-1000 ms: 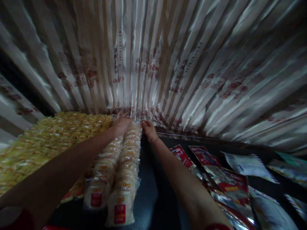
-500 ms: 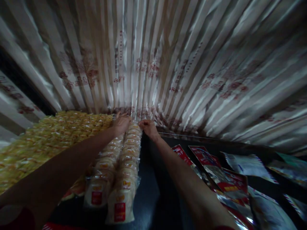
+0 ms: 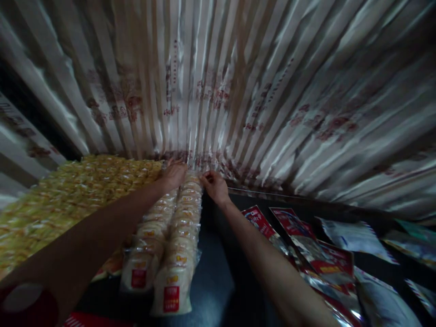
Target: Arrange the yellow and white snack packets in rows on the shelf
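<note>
Both my arms reach far forward over a dark shelf. My left hand (image 3: 173,173) rests on the far end of two long rows of pale round cracker packs (image 3: 170,245) with red labels, its fingers curled over the top pack. My right hand (image 3: 214,185) is at the far end of the right-hand row, fingers pinched on the clear wrapper there. A big block of yellow snack packets (image 3: 68,195) lies just left of the cracker rows.
Silvery striped packaging with red print (image 3: 238,91) fills the whole background, hanging above and behind the shelf. Red and silver foil pouches (image 3: 306,250) lie scattered at the right on the dark surface (image 3: 214,281). A red item shows at the bottom left edge.
My right hand has turned slightly and pinched the wrapper at the row's end. The left hand stays in place. The view has shifted a little.
</note>
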`<state>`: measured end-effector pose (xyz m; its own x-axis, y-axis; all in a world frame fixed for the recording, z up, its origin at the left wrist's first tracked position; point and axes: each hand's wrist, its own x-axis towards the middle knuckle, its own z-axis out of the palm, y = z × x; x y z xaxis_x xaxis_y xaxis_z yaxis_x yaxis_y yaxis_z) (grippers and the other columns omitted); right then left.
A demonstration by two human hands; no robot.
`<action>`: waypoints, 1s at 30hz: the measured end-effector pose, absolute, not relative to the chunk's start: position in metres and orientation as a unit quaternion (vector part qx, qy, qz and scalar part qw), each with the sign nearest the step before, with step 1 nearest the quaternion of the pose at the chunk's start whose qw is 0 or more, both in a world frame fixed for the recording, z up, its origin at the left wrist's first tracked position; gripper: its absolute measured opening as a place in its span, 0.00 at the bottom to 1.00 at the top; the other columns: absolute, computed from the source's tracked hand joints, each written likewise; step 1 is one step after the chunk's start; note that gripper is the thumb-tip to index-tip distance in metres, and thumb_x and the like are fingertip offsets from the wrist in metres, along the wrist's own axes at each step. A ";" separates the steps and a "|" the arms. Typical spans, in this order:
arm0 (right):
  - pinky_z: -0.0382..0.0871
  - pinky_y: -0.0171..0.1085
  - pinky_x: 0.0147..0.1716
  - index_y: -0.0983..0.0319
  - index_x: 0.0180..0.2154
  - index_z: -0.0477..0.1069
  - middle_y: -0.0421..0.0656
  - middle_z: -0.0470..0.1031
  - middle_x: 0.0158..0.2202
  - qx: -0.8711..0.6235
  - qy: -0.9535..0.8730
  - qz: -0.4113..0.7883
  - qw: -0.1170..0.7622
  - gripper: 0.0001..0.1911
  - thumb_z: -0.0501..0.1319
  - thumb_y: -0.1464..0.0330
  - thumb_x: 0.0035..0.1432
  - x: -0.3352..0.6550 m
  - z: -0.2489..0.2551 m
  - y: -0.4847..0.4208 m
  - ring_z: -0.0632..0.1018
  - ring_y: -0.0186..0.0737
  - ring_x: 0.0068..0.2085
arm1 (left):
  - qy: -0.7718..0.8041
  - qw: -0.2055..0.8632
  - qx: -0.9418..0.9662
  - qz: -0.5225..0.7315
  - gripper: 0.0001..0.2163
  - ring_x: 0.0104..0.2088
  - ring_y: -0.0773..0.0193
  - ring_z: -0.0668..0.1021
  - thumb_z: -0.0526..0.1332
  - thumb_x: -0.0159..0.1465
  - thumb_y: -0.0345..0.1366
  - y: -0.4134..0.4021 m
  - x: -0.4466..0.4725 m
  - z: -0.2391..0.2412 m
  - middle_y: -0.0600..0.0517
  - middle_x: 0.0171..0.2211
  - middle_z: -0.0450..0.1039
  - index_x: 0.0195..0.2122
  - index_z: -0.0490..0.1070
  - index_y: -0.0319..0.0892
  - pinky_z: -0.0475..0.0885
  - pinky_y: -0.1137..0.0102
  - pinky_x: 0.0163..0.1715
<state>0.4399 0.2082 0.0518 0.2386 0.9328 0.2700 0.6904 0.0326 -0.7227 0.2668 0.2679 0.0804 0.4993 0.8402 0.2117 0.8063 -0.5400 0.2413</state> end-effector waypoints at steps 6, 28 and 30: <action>0.65 0.32 0.34 0.58 0.31 0.74 0.40 0.73 0.32 -0.697 -0.638 0.135 0.299 0.06 0.62 0.63 0.53 0.444 0.058 0.201 0.73 0.34 0.32 | 0.488 0.060 0.862 0.121 0.11 0.53 0.58 0.72 0.54 0.57 0.24 0.265 0.267 0.084 0.47 0.42 0.77 0.36 0.74 0.42 0.51 0.56 0.62; 0.67 0.33 0.31 0.60 0.30 0.67 0.37 0.73 0.27 -0.647 -0.587 0.262 0.410 0.11 0.63 0.60 0.49 0.435 0.047 0.184 0.73 0.34 0.28 | 0.472 0.088 0.872 0.100 0.09 0.53 0.56 0.71 0.55 0.58 0.29 0.253 0.262 0.100 0.48 0.39 0.77 0.30 0.75 0.42 0.53 0.54 0.60; 0.67 0.33 0.32 0.59 0.30 0.69 0.37 0.74 0.27 -0.645 -0.604 0.266 0.385 0.07 0.62 0.63 0.50 0.434 0.047 0.180 0.73 0.34 0.29 | 0.473 0.083 0.871 0.102 0.08 0.54 0.55 0.70 0.55 0.58 0.29 0.253 0.262 0.099 0.48 0.40 0.77 0.30 0.75 0.42 0.53 0.55 0.61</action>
<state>0.4343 0.1804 0.0468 0.1286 0.9842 0.1221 0.5749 0.0263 -0.8178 0.2617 0.2531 0.0993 0.5321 0.8409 0.0990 0.8069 -0.5390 0.2418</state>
